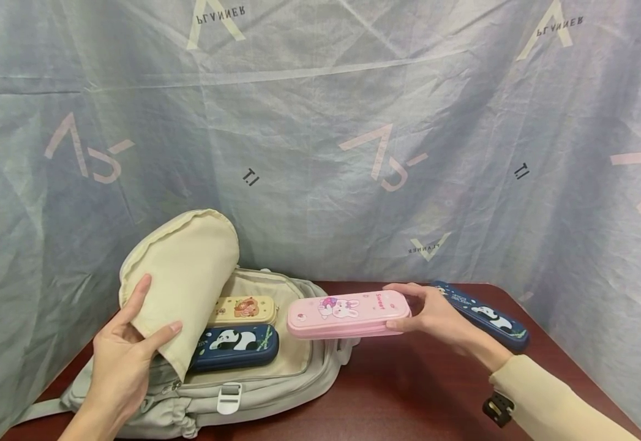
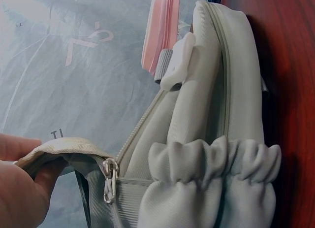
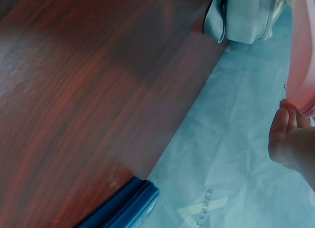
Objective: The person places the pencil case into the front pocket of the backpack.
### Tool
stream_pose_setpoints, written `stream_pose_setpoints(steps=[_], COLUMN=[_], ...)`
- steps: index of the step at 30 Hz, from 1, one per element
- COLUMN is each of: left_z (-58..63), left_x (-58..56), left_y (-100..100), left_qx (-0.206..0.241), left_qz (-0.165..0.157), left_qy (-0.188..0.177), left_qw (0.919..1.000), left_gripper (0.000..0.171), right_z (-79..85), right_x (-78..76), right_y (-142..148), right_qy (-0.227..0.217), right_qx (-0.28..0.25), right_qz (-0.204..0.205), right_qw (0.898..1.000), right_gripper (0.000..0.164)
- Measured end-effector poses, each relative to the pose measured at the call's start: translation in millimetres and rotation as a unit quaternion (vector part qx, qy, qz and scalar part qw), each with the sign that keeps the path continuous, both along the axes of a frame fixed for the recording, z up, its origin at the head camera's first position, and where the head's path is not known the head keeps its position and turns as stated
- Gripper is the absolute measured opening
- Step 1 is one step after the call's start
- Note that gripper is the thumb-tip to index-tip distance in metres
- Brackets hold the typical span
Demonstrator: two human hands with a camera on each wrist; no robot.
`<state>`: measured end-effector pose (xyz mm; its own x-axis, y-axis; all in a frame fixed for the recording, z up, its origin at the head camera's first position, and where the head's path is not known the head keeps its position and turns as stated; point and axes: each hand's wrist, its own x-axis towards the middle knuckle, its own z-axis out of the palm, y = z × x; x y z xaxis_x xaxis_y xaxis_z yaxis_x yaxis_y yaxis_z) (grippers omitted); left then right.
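My right hand [image 1: 427, 312] grips the right end of a pink pencil case [image 1: 348, 313] with a rabbit picture and the word Sweet. That case is held level in front of the backpack's right part and overlaps it in the head view. With thumb and fingers, my left hand [image 1: 124, 358] holds back the cream-lined flap [image 1: 188, 275] of a light grey-green backpack [image 1: 276, 392] lying on the table. Inside the opening lie a yellow pencil case [image 1: 245, 310] with a brown animal picture and, nearer me, a dark blue panda pencil case [image 1: 237, 346]. The flap covers their left ends.
Another dark blue panda pencil case [image 1: 485, 315] lies at the table's right, partly behind my right forearm. The reddish-brown table [image 1: 419, 392] meets a hanging grey cloth [image 1: 309, 184] at the back and sides. A white buckle [image 1: 229, 398] sits on the backpack's near side.
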<state>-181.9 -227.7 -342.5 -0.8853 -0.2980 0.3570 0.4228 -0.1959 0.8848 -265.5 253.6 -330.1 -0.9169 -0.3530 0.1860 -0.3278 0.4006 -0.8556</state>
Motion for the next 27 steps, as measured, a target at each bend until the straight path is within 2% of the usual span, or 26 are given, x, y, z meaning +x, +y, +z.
stream_pose_setpoints(steps=[11,27], left_z=[-0.2,1.2], left_x=[-0.3,0.0], left_y=[0.5,1.3], left_qx=[0.001,0.003], left_qz=[-0.004,0.004], left_qy=[0.008,-0.002], left_qw=[1.0000,1.0000], left_gripper=[0.097,0.098], right_z=[-1.5,-2.9], right_x=[-11.9,-32.8], right_y=[-26.2,-72.0], right_qy=[-0.002,-0.027], right_qx=[-0.023,-0.064], right_qz=[0.025,0.019], right_qw=[0.999,0.997], right_gripper=[0.069,0.067])
